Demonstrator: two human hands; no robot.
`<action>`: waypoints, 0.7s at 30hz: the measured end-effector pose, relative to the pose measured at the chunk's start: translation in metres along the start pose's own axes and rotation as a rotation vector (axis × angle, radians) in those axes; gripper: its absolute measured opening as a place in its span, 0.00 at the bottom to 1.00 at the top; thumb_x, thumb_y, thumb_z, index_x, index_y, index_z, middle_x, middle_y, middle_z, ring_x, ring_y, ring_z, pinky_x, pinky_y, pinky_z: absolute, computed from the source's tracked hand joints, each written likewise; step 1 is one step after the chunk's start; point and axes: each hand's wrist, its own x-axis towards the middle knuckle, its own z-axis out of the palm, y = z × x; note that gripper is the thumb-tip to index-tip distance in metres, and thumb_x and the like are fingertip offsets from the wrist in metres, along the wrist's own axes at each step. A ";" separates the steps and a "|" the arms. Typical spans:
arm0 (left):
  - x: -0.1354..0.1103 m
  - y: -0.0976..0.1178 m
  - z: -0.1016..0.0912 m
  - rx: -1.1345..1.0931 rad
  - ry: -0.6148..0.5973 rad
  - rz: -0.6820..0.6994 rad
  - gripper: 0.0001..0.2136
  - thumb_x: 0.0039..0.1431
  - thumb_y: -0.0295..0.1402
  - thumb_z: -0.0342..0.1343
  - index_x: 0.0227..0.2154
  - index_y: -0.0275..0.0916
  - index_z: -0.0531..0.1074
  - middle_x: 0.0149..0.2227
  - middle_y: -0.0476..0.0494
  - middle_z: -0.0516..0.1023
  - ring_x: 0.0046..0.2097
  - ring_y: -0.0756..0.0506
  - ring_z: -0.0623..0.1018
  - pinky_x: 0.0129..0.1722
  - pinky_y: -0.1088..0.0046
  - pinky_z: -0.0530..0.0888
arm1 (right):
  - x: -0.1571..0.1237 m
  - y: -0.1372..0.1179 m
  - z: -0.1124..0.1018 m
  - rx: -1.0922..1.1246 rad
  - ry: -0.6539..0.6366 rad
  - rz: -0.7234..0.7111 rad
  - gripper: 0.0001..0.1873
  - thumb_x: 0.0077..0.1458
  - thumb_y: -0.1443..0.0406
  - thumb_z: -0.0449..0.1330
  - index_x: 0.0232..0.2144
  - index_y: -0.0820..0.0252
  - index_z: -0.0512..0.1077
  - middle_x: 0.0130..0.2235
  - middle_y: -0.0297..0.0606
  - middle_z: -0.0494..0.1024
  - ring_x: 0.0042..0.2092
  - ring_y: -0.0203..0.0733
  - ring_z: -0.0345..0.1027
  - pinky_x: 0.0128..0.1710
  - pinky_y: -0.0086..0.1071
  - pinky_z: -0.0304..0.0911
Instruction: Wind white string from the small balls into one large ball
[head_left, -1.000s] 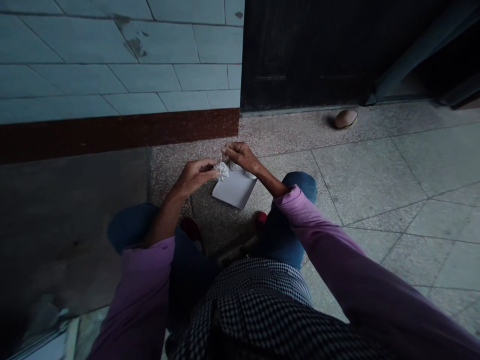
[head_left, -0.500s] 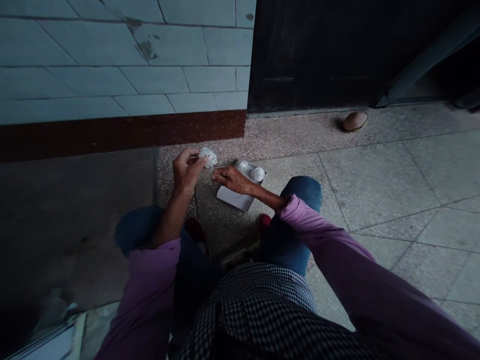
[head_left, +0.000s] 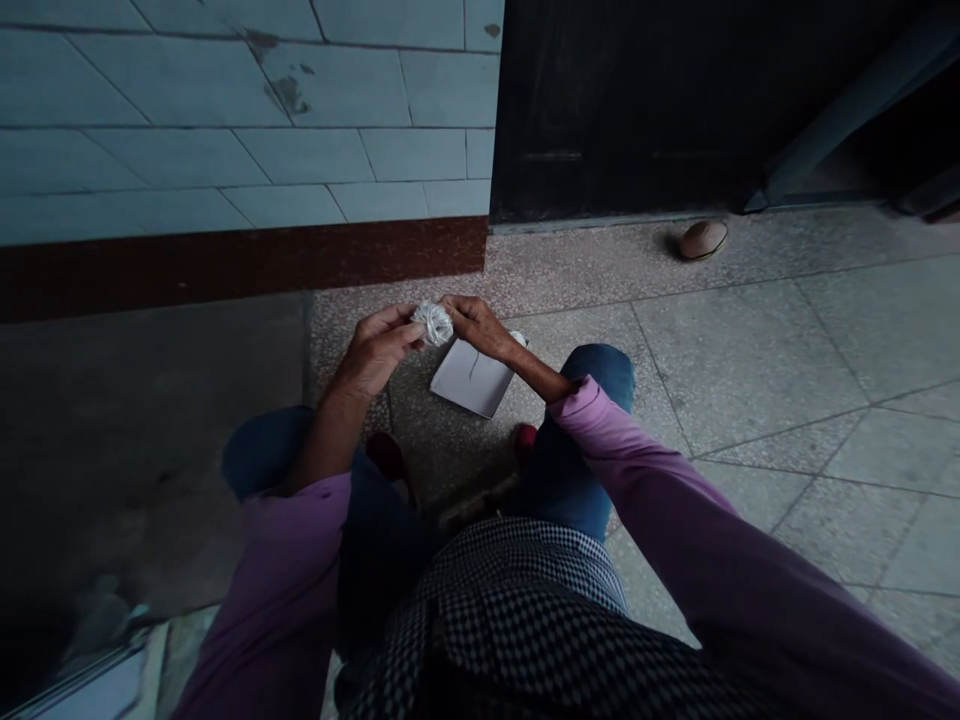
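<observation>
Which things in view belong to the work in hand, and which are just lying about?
In hand:
- white ball of strand, held in the left hand, right hand at its edge
- shallow pale box beneath
- white item, mostly hidden behind the right wrist

Lying about, apparently:
- rounded brownish object by the dark door

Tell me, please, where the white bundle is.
In the head view, the white bundle is just left of centre, in the left hand, with the right hand close beside it.
</observation>
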 end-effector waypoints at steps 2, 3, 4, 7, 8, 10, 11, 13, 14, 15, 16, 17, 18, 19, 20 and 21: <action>0.003 -0.003 0.002 -0.028 0.060 0.046 0.23 0.44 0.41 0.89 0.39 0.41 0.85 0.43 0.38 0.91 0.39 0.42 0.86 0.37 0.69 0.83 | -0.003 0.005 0.009 -0.009 -0.048 -0.002 0.33 0.94 0.44 0.65 0.35 0.54 0.70 0.33 0.31 0.68 0.40 0.42 0.61 0.46 0.35 0.61; 0.005 -0.005 0.002 -0.024 0.101 0.075 0.23 0.44 0.41 0.87 0.39 0.42 0.83 0.42 0.39 0.90 0.39 0.42 0.86 0.37 0.68 0.84 | -0.005 0.007 0.013 -0.026 -0.075 -0.008 0.32 0.94 0.45 0.65 0.36 0.54 0.72 0.33 0.31 0.69 0.40 0.43 0.62 0.46 0.36 0.61; 0.008 -0.008 0.001 -0.014 0.142 0.100 0.23 0.45 0.41 0.86 0.38 0.42 0.81 0.40 0.40 0.89 0.38 0.42 0.86 0.38 0.68 0.84 | -0.007 0.009 0.017 -0.052 -0.103 -0.019 0.30 0.94 0.46 0.66 0.37 0.55 0.73 0.34 0.31 0.71 0.41 0.43 0.63 0.47 0.36 0.61; 0.018 -0.013 -0.005 0.045 0.252 0.152 0.20 0.46 0.39 0.81 0.36 0.43 0.77 0.35 0.47 0.84 0.34 0.45 0.82 0.37 0.71 0.81 | -0.013 0.012 0.021 -0.132 -0.204 -0.072 0.26 0.93 0.51 0.65 0.38 0.56 0.76 0.37 0.34 0.75 0.42 0.44 0.67 0.50 0.37 0.63; 0.021 -0.015 -0.008 0.093 0.284 0.163 0.19 0.46 0.37 0.81 0.35 0.44 0.76 0.33 0.49 0.83 0.34 0.46 0.81 0.36 0.72 0.80 | -0.014 0.012 0.021 -0.142 -0.237 -0.093 0.25 0.93 0.52 0.65 0.38 0.56 0.76 0.37 0.34 0.76 0.42 0.45 0.69 0.51 0.37 0.63; 0.026 -0.016 -0.011 0.228 0.338 0.176 0.18 0.46 0.32 0.80 0.34 0.44 0.75 0.32 0.51 0.81 0.34 0.47 0.79 0.36 0.73 0.76 | -0.013 0.011 0.015 -0.134 -0.248 -0.130 0.25 0.93 0.53 0.65 0.39 0.56 0.77 0.38 0.35 0.77 0.43 0.46 0.70 0.52 0.38 0.64; 0.027 -0.017 -0.012 0.292 0.348 0.175 0.19 0.46 0.30 0.80 0.35 0.44 0.75 0.32 0.52 0.81 0.34 0.46 0.79 0.36 0.73 0.75 | -0.012 0.011 0.011 -0.122 -0.223 -0.143 0.25 0.94 0.52 0.65 0.39 0.57 0.77 0.38 0.35 0.77 0.44 0.46 0.71 0.53 0.38 0.65; 0.026 -0.017 -0.010 0.340 0.300 0.160 0.20 0.46 0.29 0.82 0.37 0.44 0.77 0.34 0.51 0.83 0.36 0.45 0.80 0.37 0.73 0.75 | -0.006 0.010 0.000 -0.095 -0.120 -0.150 0.27 0.94 0.51 0.65 0.38 0.56 0.76 0.38 0.35 0.76 0.44 0.46 0.70 0.53 0.37 0.65; 0.025 -0.017 -0.007 0.324 0.245 0.147 0.21 0.45 0.30 0.83 0.39 0.44 0.79 0.34 0.50 0.83 0.36 0.45 0.81 0.37 0.72 0.75 | -0.003 0.010 -0.005 -0.082 -0.062 -0.146 0.28 0.94 0.50 0.65 0.37 0.56 0.75 0.38 0.34 0.75 0.44 0.46 0.69 0.53 0.37 0.65; 0.022 -0.016 -0.005 0.293 0.175 0.130 0.22 0.44 0.32 0.84 0.41 0.44 0.81 0.34 0.49 0.84 0.36 0.44 0.82 0.37 0.71 0.76 | 0.000 0.010 -0.010 -0.069 -0.008 -0.137 0.29 0.94 0.50 0.65 0.36 0.55 0.73 0.37 0.34 0.74 0.43 0.45 0.67 0.52 0.37 0.64; 0.019 -0.015 -0.002 0.258 0.104 0.109 0.23 0.44 0.33 0.84 0.43 0.44 0.83 0.35 0.48 0.84 0.37 0.43 0.82 0.37 0.70 0.77 | 0.002 0.010 -0.014 -0.058 0.035 -0.124 0.30 0.94 0.50 0.66 0.35 0.54 0.72 0.36 0.33 0.73 0.41 0.44 0.65 0.50 0.38 0.63; 0.016 -0.014 0.000 0.221 0.043 0.086 0.24 0.43 0.35 0.84 0.45 0.43 0.85 0.35 0.47 0.85 0.37 0.42 0.83 0.36 0.69 0.78 | 0.004 0.010 -0.016 -0.048 0.069 -0.106 0.31 0.94 0.51 0.67 0.33 0.53 0.69 0.35 0.31 0.70 0.40 0.43 0.62 0.49 0.38 0.62; 0.013 -0.012 0.003 0.187 -0.004 0.062 0.25 0.43 0.36 0.84 0.47 0.43 0.86 0.36 0.45 0.86 0.37 0.41 0.83 0.36 0.69 0.78 | 0.006 0.010 -0.017 -0.038 0.093 -0.083 0.32 0.94 0.53 0.67 0.32 0.52 0.67 0.34 0.30 0.68 0.39 0.42 0.59 0.47 0.38 0.61; 0.010 -0.011 0.005 0.155 -0.037 0.039 0.26 0.44 0.37 0.84 0.48 0.42 0.87 0.37 0.44 0.87 0.37 0.41 0.84 0.35 0.69 0.79 | 0.007 0.011 -0.017 -0.024 0.109 -0.058 0.32 0.93 0.54 0.68 0.31 0.51 0.65 0.33 0.29 0.66 0.39 0.41 0.58 0.46 0.37 0.60; 0.007 -0.009 0.007 0.123 -0.056 0.018 0.26 0.44 0.38 0.84 0.48 0.42 0.88 0.39 0.42 0.88 0.38 0.41 0.84 0.35 0.69 0.80 | 0.008 0.011 -0.016 -0.005 0.116 -0.033 0.32 0.93 0.56 0.68 0.31 0.50 0.64 0.33 0.28 0.64 0.38 0.41 0.56 0.45 0.37 0.59; 0.005 -0.008 0.008 0.091 -0.062 0.003 0.26 0.44 0.38 0.83 0.48 0.42 0.88 0.41 0.41 0.90 0.39 0.40 0.85 0.35 0.69 0.80 | 0.009 0.012 -0.014 0.021 0.116 -0.013 0.32 0.92 0.56 0.69 0.31 0.50 0.63 0.32 0.28 0.63 0.38 0.41 0.56 0.44 0.37 0.59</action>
